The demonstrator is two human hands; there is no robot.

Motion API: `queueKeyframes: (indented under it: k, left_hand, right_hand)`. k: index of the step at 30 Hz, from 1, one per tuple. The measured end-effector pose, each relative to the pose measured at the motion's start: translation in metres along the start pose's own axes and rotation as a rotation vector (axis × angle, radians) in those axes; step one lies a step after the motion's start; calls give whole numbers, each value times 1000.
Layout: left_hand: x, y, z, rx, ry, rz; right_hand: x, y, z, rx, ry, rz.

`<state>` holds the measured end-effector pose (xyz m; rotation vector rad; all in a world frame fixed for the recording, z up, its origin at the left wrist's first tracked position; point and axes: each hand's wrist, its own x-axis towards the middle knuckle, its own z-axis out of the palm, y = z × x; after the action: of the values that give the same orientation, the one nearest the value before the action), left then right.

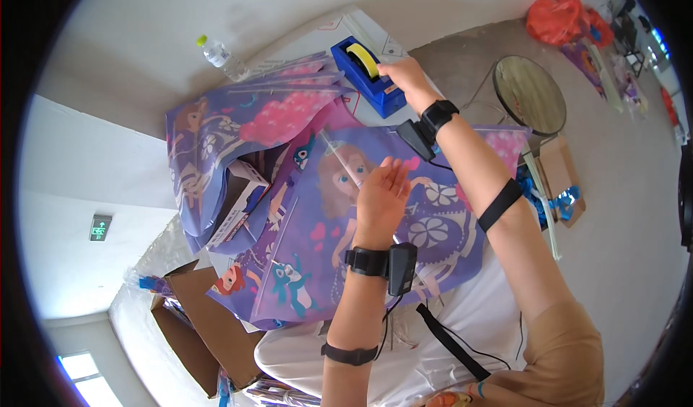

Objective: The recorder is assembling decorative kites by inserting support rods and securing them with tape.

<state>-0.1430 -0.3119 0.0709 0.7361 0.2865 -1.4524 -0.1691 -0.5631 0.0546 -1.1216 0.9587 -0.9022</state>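
Observation:
My right hand [410,81] is at the blue tape dispenser [369,82], fingers closed beside its yellow tape roll [363,60]. Whether a strip of tape is between the fingertips cannot be made out. My left hand [384,201] lies over a purple printed sheet [440,234] with cartoon figures, its fingers stretched out, slightly bent. A thin whitish stick [339,149] runs slantwise across the sheet and passes under this hand. To the left, more purple printed sheets [216,129] are piled and folded over a partly covered box [242,205].
A clear bottle with a yellow-green cap [220,55] stands by the wall. An open cardboard box [206,320] is at the lower left. Right of the table are a round-topped stool [530,95], a small carton [559,180] and a red plastic bag [557,19]. Black cables hang near my arms.

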Motion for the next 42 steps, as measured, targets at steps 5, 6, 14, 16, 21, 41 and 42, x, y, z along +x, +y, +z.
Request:
queueKeyframes:
  k: [5, 6, 14, 16, 21, 41, 42]
  left_hand:
    - [-20, 10, -10, -6, 47, 29]
    - [-21, 10, -11, -5, 41, 44]
    - [-13, -2, 11, 109, -4, 74]
    - [6, -8, 20, 129, -38, 71]
    - [78, 1, 30, 230, 3, 78]
    - [101, 36, 52, 934, 294, 565]
    - [73, 25, 61, 775, 204, 490]
  right_hand:
    - [-56, 6, -21, -635, 110, -193]
    - [-80, 11, -34, -613, 102, -202]
    - [-317, -35, -122, -125, 118, 7]
    - [-343, -42, -131, -185, 136, 36]
    - [-353, -15, -143, -74, 147, 124]
    - [-352, 5, -153, -158, 100, 93]
    - [-353, 0, -162, -212, 80, 59]
